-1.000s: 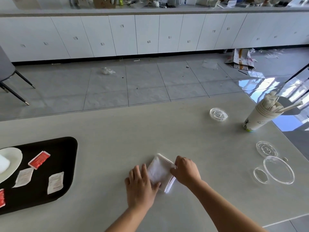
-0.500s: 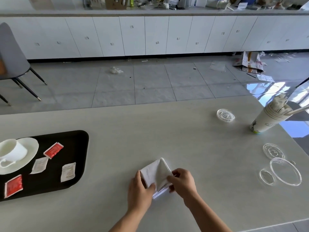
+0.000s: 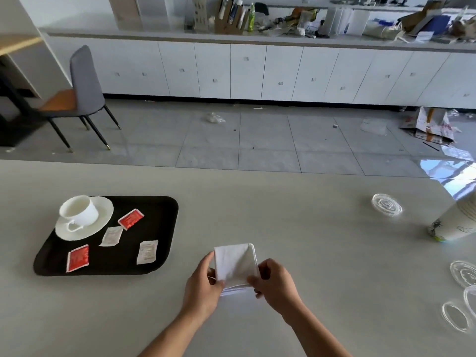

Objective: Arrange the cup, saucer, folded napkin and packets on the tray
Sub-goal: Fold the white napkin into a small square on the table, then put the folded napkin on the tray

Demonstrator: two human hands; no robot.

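Note:
A white folded napkin (image 3: 235,265) is held just above the table, near its front edge. My left hand (image 3: 203,289) pinches its lower left corner and my right hand (image 3: 275,284) pinches its lower right corner. To the left lies a black tray (image 3: 164,228). On it a white cup (image 3: 79,210) stands on a white saucer (image 3: 103,219) at the far left corner. Two red packets (image 3: 130,219) (image 3: 78,258) and two white packets (image 3: 111,236) (image 3: 147,251) lie flat on the tray.
A paper cup (image 3: 456,225) stands at the right edge of the table. Clear plastic lids (image 3: 386,204) (image 3: 463,273) (image 3: 454,316) lie around it. A grey chair (image 3: 79,99) stands on the floor beyond the table, in front of white cabinets.
Both hands have lifted the folded napkin off the table and now pinch its near corners. The view has swung left and up, bringing the whole tray into sight.

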